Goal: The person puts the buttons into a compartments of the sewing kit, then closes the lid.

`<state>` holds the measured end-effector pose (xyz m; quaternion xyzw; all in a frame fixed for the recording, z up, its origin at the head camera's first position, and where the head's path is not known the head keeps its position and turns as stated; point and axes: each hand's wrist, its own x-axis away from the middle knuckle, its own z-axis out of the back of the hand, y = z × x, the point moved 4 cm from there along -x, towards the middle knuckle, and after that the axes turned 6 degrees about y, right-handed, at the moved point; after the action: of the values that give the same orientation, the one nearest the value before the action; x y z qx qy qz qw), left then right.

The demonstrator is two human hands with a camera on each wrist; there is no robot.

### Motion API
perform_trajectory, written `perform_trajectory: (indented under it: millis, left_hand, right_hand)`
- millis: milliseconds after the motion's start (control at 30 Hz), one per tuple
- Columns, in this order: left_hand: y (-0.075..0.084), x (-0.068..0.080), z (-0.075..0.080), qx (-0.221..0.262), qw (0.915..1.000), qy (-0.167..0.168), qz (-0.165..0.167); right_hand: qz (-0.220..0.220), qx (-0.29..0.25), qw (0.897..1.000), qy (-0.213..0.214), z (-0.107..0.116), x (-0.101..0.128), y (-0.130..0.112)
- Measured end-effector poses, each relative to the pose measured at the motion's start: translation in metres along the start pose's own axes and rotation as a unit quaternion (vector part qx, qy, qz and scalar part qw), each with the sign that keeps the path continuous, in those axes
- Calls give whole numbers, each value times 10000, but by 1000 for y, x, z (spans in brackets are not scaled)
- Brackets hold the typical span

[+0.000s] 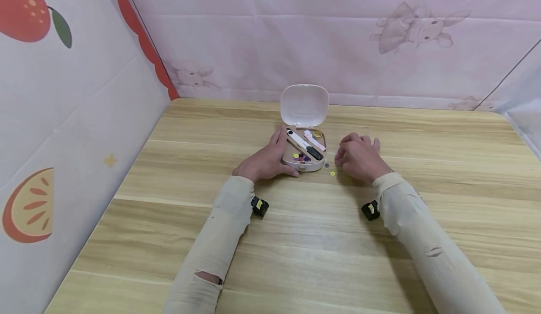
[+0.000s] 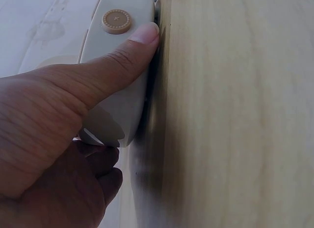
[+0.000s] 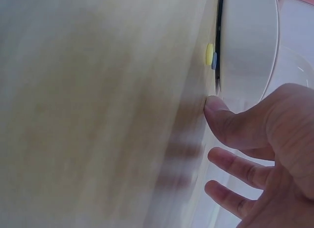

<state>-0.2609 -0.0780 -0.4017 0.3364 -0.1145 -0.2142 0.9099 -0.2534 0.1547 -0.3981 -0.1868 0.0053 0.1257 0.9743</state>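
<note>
Just above the middle of the head view, a small cream sewing kit case (image 1: 303, 157) sits on the wooden desk (image 1: 296, 248) with its lid (image 1: 304, 105) standing upright. The left hand (image 1: 266, 161) grips the case's left side, thumb pressed along the front wall beside the round tan clasp button (image 2: 117, 21), apparently to steady the case. The right hand (image 1: 359, 159) rests on the desk just right of the case, fingers loosely curled and holding nothing; in the right wrist view its thumb tip touches the wood near a yellow button (image 1: 332, 173) and a grey-blue button (image 1: 327, 165) lying just in front of the case's right corner.

The tray's contents are small: a black-and-white tool, a pink piece, a gold disc and a few coloured buttons, none clear enough to name surely. The wrist views cut off both hands and are blurred.
</note>
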Motion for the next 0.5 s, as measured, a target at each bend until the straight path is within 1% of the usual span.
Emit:
perform_trajectory:
  millis: [267, 500]
  left_hand:
    - [-1, 0, 0, -22, 10000, 8, -17]
    - [0, -1, -1, 14, 10000, -22, -18]
  right_hand:
    - [9, 1, 10000, -83, 0, 1, -1]
    - [81, 116, 9998, -148, -2, 1, -1]
